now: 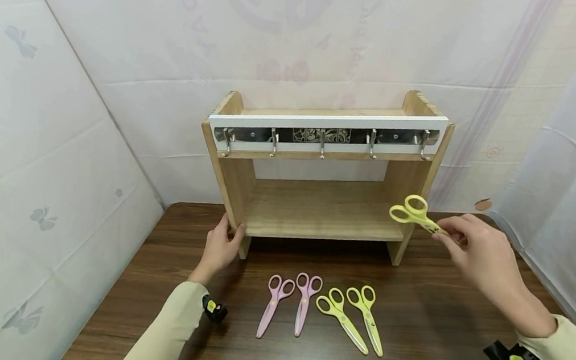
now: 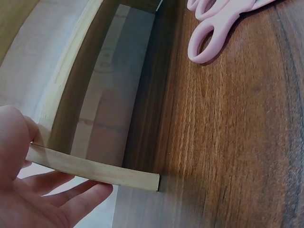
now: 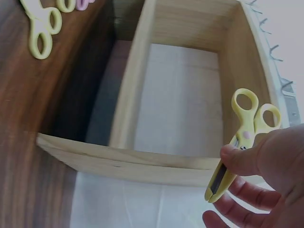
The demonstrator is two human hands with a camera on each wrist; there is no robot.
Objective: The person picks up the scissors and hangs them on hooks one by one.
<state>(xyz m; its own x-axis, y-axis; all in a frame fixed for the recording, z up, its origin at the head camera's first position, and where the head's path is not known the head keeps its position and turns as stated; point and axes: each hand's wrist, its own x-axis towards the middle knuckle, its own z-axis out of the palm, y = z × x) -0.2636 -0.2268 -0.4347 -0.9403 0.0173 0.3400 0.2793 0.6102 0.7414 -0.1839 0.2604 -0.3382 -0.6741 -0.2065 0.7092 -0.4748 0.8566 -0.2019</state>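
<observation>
Yellow scissors [image 1: 420, 218] are pinched by the blades between the thumb and fingers of my right hand [image 1: 487, 257]; their handle loops point up and left, in front of the right side of a wooden shelf [image 1: 321, 208]. In the right wrist view, the closed blades of these scissors [image 3: 245, 135] stick out below my thumb. My left hand [image 1: 217, 251] grips the lower left side panel of the shelf, thumb in front and fingers on the outer side. A white strip [image 1: 283, 118] with several metal hooks [image 1: 322, 144] runs along the shelf's upper front, with nothing hanging from the hooks.
Two pink scissors [image 1: 272, 304] and two more yellow scissors [image 1: 369, 318] lie in a row on the dark wooden table [image 1: 433, 341], before the shelf. Pale patterned cloth [image 1: 141, 35] hangs behind and at both sides.
</observation>
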